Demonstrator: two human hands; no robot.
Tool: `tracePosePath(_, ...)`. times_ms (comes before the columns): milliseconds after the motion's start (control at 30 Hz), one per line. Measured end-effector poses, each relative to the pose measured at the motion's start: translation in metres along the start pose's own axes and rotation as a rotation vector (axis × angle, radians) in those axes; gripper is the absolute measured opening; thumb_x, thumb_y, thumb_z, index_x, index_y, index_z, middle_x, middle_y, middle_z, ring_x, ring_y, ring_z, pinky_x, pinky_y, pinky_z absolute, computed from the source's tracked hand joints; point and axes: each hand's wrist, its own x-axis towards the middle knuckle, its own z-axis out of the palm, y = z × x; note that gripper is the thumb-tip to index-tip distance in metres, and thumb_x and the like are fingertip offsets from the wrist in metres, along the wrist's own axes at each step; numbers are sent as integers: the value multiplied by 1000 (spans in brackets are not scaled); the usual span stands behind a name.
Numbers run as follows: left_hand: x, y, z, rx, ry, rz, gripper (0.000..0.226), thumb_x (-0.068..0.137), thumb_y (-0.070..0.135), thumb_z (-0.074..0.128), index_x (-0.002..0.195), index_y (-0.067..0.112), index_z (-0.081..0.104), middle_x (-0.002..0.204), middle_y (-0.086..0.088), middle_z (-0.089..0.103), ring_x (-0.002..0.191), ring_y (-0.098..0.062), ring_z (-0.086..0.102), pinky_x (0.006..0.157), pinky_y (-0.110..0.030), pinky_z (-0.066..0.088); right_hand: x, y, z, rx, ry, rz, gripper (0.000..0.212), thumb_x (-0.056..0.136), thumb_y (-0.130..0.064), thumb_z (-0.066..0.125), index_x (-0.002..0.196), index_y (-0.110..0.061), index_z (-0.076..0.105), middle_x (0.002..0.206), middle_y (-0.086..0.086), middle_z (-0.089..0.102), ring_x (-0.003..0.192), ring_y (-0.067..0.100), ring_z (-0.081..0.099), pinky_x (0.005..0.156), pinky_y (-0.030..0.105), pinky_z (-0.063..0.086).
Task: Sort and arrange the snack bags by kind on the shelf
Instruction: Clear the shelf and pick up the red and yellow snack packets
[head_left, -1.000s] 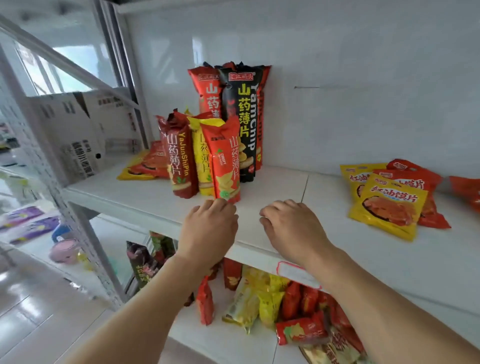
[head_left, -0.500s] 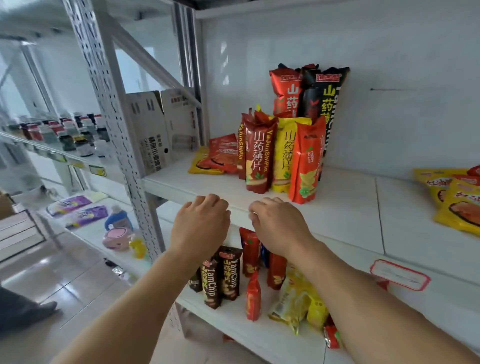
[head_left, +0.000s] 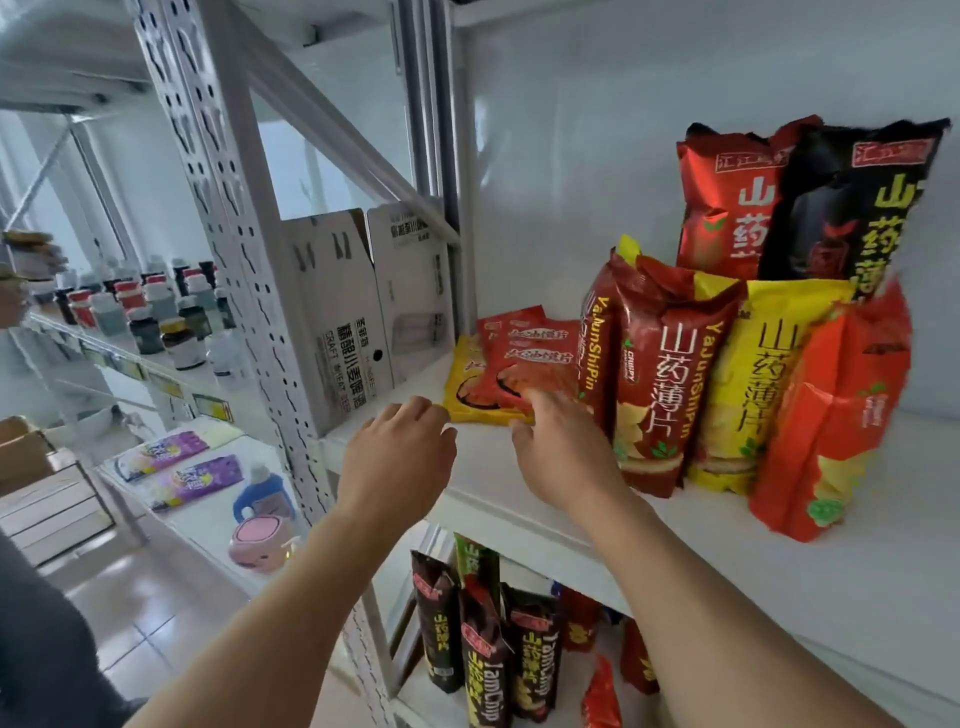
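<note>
On the white shelf (head_left: 519, 483), flat red packets (head_left: 524, 358) lie on a yellow packet (head_left: 467, 389) at the back left corner. My right hand (head_left: 558, 447) reaches toward them, fingertips at the front edge of the red packet, fingers apart, holding nothing. My left hand (head_left: 397, 457) hovers over the shelf's front left corner, loosely curled and empty. To the right stand tall chip bags: dark red (head_left: 657, 374), yellow (head_left: 753, 384), orange-red (head_left: 831, 415), with a red one (head_left: 727, 208) and a black one (head_left: 857, 208) behind.
Two grey cardboard boxes (head_left: 358, 312) stand left of the shelf, behind the perforated upright (head_left: 234, 218). The lower shelf holds black chip bags (head_left: 488, 649) and red bags (head_left: 602, 696). Bottles (head_left: 156, 312) fill a neighbouring rack at left.
My view has swung left and closer. Both hands left the shelf's front edge and moved forward; the right hand has reached the flat red packets at the back left.
</note>
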Motion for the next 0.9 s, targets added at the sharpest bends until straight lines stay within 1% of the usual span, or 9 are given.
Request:
tracePosePath(67,23,-14,11,-32,-11,-21,30,101,35,49,119,20,68,120,2,66,110,-26,62,82,-38,50,29,-2,13,12,38,25,41,101,-35,46,140,-23,47,140,3,49,129,25,44,106,39,41)
tracePosePath(167,52,-33,31,-77,-42,-47,32,102,37,46,122,21,66,124,4,64,112,-25,61,80,-36,50,65,-7,31,-17,60,97,41,100,-36,48,136,-18,50,138,6,50,128,27,44,109,43,38)
tracePosePath(300,99,-47,58,-160,-123,-113,34,103,40,43,126,23,62,128,4,60,114,-24,58,81,-38,51,103,-12,46,-55,71,213,56,101,-39,43,149,-13,34,156,14,32,142,34,29,117,45,28)
tracePosePath(400,137,-53,79,-232,-160,-130,35,102,40,45,129,23,59,130,1,59,115,-26,58,83,-37,50,125,-9,58,-104,84,304,59,102,-40,40,152,-13,27,159,15,25,145,34,23,117,47,24)
tracePosePath(533,191,-58,114,-423,-267,-158,40,100,38,47,134,19,57,132,-6,59,116,-29,58,86,-37,51,150,-1,70,-166,90,489,55,101,-41,40,150,-18,32,159,14,24,146,34,20,116,50,22)
tracePosePath(600,216,-59,131,-531,-307,-193,41,98,41,49,130,19,59,128,-8,62,112,-30,61,86,-38,52,158,1,74,-195,78,583,52,100,-43,39,147,-21,37,159,12,24,146,35,19,115,51,22)
tracePosePath(667,236,-59,144,-629,-336,-224,42,96,42,50,130,19,59,129,-8,63,113,-30,60,85,-36,50,163,2,78,-186,63,649,51,100,-45,37,147,-24,37,160,10,21,147,35,16,115,52,20)
tracePosePath(767,257,-60,161,-676,-354,-263,45,96,43,47,133,20,59,132,-9,62,118,-31,59,86,-38,48,169,3,76,-148,103,704,53,100,-46,39,147,-22,35,158,11,23,146,36,20,115,51,22)
tracePosePath(900,264,-60,179,-729,-343,-308,46,95,46,45,130,20,61,128,-10,63,116,-33,59,87,-41,50,179,5,70,-48,140,671,47,101,-35,46,143,-15,42,154,14,30,141,33,30,115,40,28)
